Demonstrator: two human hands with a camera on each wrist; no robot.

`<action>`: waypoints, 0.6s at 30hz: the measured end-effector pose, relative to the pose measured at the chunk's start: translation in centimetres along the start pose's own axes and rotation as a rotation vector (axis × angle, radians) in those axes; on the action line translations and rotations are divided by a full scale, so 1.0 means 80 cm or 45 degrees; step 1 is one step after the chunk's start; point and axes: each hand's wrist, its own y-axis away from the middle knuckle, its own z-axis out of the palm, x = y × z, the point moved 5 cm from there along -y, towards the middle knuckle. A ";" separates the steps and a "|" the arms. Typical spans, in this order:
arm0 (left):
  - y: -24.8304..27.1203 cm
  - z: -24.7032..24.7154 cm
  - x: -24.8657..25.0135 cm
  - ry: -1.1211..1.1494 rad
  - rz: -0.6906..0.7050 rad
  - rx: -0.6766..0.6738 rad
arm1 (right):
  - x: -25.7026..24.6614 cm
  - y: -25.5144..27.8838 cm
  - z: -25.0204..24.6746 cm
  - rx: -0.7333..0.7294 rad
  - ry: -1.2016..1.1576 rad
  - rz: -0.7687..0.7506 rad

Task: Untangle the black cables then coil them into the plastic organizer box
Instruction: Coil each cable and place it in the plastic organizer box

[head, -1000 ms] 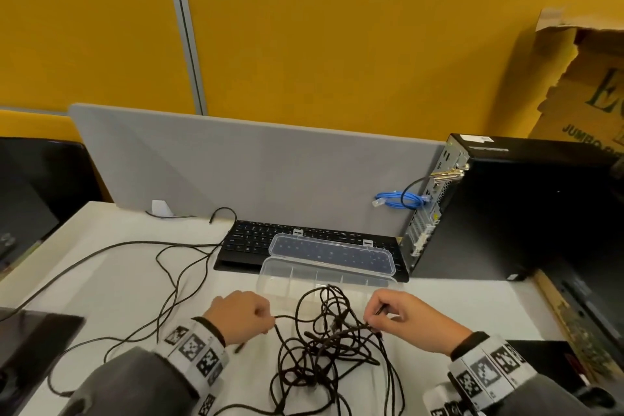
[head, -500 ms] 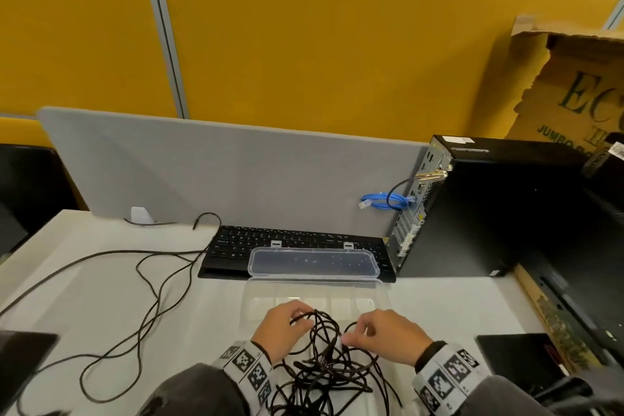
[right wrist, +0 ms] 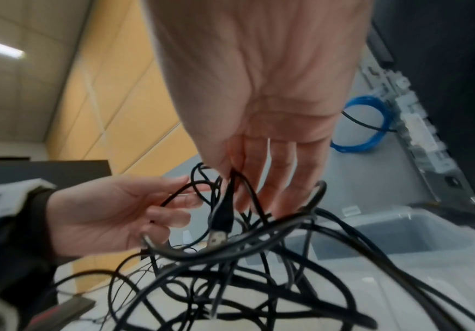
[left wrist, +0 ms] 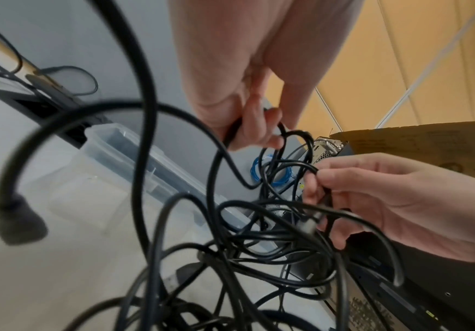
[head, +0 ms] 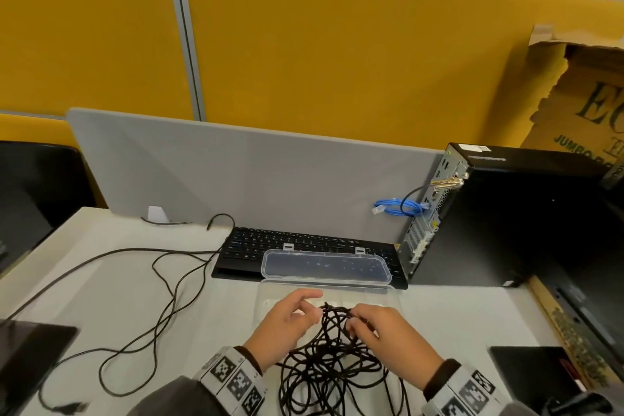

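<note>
Black cables [head: 329, 358] hang in one tangled bunch between both hands: the left hand [head: 287, 324] pinches a strand, the right hand [head: 388, 331] pinches another by a USB plug [right wrist: 222, 218]. One clear plastic organizer box [head: 393, 292] lies open just beyond, on a white desk [head: 101, 297] backed by yellow partitions [head: 337, 61].

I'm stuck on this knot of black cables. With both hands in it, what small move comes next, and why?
Probably draw the plug end pinched in the right hand back out through the loops while the left hand holds its strand steady. The black cables are one tangled heap, and the open organizer box holds none.
</note>
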 end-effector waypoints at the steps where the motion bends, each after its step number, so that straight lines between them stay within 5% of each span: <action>1: 0.001 -0.002 0.004 -0.087 0.037 -0.013 | -0.004 0.001 -0.003 0.052 0.045 -0.039; 7: -0.001 -0.018 0.013 -0.427 0.151 0.015 | -0.019 0.004 -0.032 0.241 0.237 -0.134; 15: 0.005 -0.012 0.014 -0.330 0.132 0.099 | -0.023 0.006 -0.040 0.256 -0.129 -0.101; 18: 0.004 -0.014 0.012 -0.067 0.059 0.092 | -0.020 0.004 -0.044 0.316 -0.225 -0.077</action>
